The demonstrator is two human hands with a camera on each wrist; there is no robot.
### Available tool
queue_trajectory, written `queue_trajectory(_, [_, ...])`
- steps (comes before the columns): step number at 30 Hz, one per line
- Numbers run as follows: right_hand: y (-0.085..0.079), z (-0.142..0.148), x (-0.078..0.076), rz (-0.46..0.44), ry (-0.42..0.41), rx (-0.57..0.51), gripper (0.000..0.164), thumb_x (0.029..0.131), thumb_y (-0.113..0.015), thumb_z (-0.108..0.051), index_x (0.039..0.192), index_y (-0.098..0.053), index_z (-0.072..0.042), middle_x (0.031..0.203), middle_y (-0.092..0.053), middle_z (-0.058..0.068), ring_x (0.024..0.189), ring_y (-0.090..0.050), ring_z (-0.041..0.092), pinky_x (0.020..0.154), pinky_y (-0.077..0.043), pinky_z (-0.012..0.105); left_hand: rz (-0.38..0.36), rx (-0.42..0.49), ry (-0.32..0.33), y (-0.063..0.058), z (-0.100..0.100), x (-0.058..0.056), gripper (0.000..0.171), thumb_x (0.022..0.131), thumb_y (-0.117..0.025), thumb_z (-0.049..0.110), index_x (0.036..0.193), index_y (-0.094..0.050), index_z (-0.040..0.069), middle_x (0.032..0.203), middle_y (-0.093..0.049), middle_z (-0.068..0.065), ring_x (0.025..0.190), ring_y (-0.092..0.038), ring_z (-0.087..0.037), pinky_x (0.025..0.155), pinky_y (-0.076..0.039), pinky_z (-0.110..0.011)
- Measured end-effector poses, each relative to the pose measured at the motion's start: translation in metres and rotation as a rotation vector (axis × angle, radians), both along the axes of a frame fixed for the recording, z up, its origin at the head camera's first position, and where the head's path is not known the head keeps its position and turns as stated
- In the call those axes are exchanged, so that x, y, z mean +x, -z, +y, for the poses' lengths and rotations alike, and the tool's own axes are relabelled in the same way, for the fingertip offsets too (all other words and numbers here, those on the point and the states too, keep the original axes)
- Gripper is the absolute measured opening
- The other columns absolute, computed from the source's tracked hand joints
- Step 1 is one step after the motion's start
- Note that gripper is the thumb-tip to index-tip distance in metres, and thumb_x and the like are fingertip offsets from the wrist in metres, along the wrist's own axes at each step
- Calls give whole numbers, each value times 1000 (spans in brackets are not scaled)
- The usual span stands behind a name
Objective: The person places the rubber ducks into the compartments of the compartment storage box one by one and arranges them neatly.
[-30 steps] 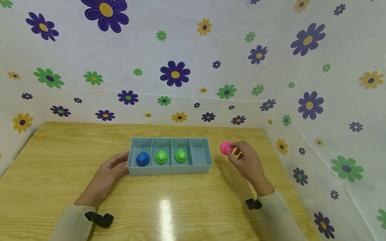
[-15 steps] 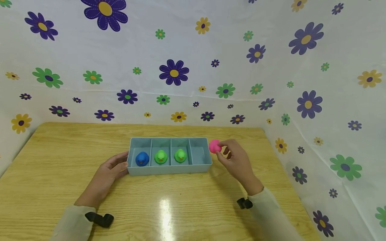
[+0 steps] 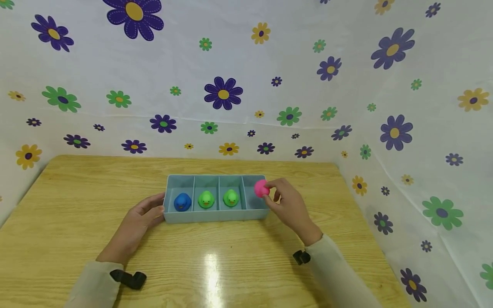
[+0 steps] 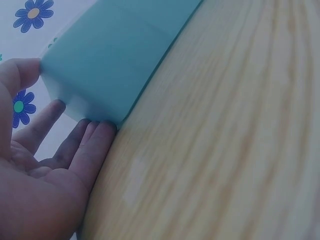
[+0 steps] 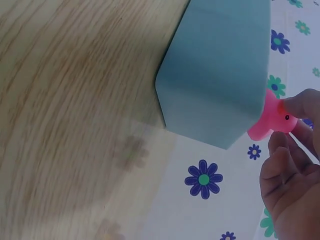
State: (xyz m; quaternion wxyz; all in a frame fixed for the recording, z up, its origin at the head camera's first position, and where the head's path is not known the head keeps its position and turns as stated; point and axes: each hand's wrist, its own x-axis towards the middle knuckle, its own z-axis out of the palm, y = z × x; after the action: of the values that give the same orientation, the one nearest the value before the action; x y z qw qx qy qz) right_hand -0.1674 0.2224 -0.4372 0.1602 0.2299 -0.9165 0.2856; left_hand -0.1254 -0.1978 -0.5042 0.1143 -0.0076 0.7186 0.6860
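In the head view a blue-grey tray [image 3: 215, 217] with a row of compartments lies on the table. A blue rubber duck [image 3: 182, 202] sits in its leftmost compartment, and green ducks, one [image 3: 206, 199] and another [image 3: 231, 198], occupy the two middle ones. My right hand [image 3: 289, 207] pinches a pink rubber duck [image 3: 261, 188] between thumb and fingers, over the rightmost compartment. From the right wrist the pink duck [image 5: 275, 117] shows its eye, partly hidden behind the tray's upper edge. My left hand [image 3: 144, 218] rests its fingertips against the tray's left end, fingers extended and thumb at the corner.
The wooden table [image 3: 231, 265] reaches back to a white flowered sheet [image 3: 185, 64], which also rises along the right side. Each wrist wears a black strap mount, one on the left [image 3: 129, 279] and one on the right [image 3: 301, 257].
My right hand has carried the pink duck leftward, from beside the tray to over its rightmost compartment. The left hand and the tray have stayed in place.
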Motion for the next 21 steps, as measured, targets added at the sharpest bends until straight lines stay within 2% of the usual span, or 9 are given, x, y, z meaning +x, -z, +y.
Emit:
queue_trajectory(11, [3, -13, -10, -106, 13, 54, 22, 94, -76, -14, 115, -71, -8, 103, -65, 3, 67, -47, 11, 53, -43, 24, 3, 3, 9, -2, -3, -4, 66, 106, -59, 40, 161, -36, 10, 161, -38, -16, 130, -53, -7, 100, -52, -19])
queue_trajectory(17, [5, -13, -16, -200, 51, 91, 24, 95, -75, -16, 117, -71, -7, 107, -66, 4, 76, -50, 14, 64, -47, 27, -1, 14, 11, 0, -3, -3, 66, 106, -59, 39, 161, -36, 9, 162, -38, -17, 124, -55, 0, 99, -52, -18])
queue_trajectory(21, [5, -13, -20, -223, 52, 109, 25, 95, -75, -16, 117, -71, -6, 111, -68, 6, 80, -52, 17, 69, -50, 31, 3, 15, 8, 1, -3, -4, 66, 106, -60, 39, 161, -36, 10, 161, -38, -16, 125, -55, -1, 100, -52, -19])
